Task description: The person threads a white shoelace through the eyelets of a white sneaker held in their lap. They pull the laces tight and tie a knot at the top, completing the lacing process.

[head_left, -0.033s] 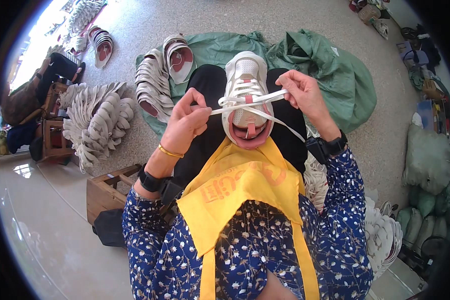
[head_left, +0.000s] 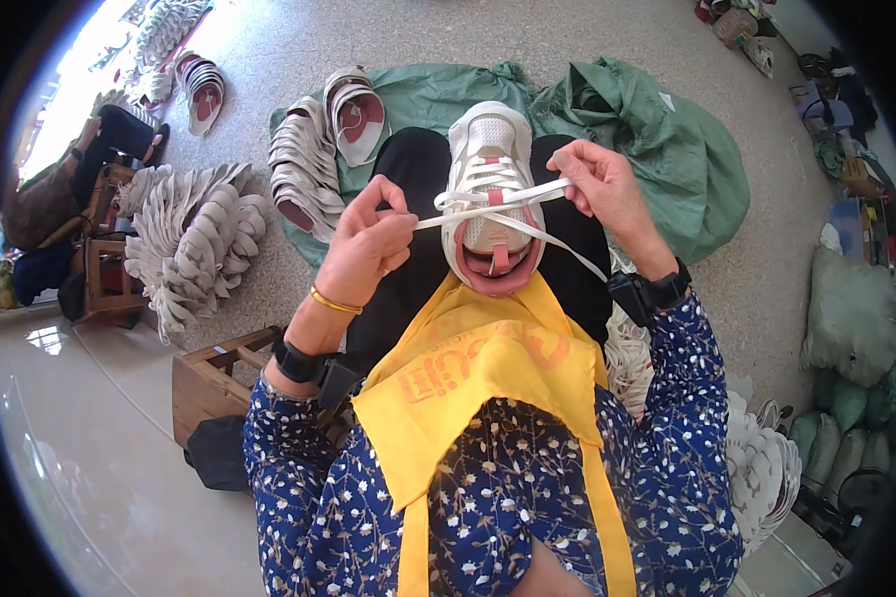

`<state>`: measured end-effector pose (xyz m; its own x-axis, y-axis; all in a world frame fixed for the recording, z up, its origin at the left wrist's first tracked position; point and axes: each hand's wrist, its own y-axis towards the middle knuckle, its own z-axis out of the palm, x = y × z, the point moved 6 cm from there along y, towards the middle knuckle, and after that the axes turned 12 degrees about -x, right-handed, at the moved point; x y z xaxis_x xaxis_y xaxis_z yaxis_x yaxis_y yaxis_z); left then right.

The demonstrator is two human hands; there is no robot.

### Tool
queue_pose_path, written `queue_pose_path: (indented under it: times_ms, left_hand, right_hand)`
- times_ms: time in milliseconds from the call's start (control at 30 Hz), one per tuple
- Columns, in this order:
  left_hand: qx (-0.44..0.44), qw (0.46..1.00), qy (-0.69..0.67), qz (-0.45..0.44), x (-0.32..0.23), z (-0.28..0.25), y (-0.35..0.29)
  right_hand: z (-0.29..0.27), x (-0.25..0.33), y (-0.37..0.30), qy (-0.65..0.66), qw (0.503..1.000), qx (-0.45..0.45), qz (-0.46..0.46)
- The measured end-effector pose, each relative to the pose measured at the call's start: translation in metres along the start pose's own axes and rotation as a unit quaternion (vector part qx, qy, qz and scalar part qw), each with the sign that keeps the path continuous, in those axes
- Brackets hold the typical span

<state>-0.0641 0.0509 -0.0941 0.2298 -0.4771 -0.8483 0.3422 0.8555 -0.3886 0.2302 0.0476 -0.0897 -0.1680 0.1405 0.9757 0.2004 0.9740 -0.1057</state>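
Observation:
Between my knees rests a whitish mesh sneaker upper (head_left: 486, 127) with pink lining, its toe pointing away and its heel opening toward me. White shoelace (head_left: 493, 211) runs through its eyelets and crosses over the tongue (head_left: 488, 237). On the left, my left hand (head_left: 368, 239) pinches one stretch of lace between thumb and forefinger. Across from it, my right hand (head_left: 599, 189) pinches another stretch, drawn out to the right. A loose lace end hangs over the upper's right side onto my black-clothed thigh. Both hands are off the upper itself, a little above it.
Green sacks (head_left: 667, 169) lie beyond my knees. Stacked shoe uppers (head_left: 307, 169) sit at front left, with a larger pile (head_left: 199, 234) farther left. A wooden stool (head_left: 214, 388) stands by my left elbow, and another person (head_left: 80, 189) sits at far left. More uppers (head_left: 762, 468) are at right.
My left hand has shifted very slightly to the left, with the lace in its fingers. The right hand and the upper look unmoved.

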Motion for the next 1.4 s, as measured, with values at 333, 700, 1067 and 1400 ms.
queue_pose_path:
  times_ms: [333, 700, 1067, 1400]
  left_hand:
    - [0.019, 0.993, -0.100, -0.062, 0.000, -0.016, -0.008]
    - [-0.029, 0.889, 0.366, 0.273, -0.017, -0.006, -0.022]
    - [-0.063, 0.809, 0.457, 0.363, -0.042, 0.016, -0.043]
    - [-0.039, 0.719, 0.566, 0.401, -0.043, 0.008, -0.042]
  right_hand:
    - [0.009, -0.009, 0.002, 0.032, 0.999, 0.026, 0.016]
    - [-0.023, 0.006, -0.030, -0.039, 0.991, -0.101, -0.084]
    - [0.003, 0.032, -0.085, -0.214, 0.967, -0.023, -0.138]
    - [-0.041, 0.044, -0.078, -0.280, 0.904, -0.148, -0.286]
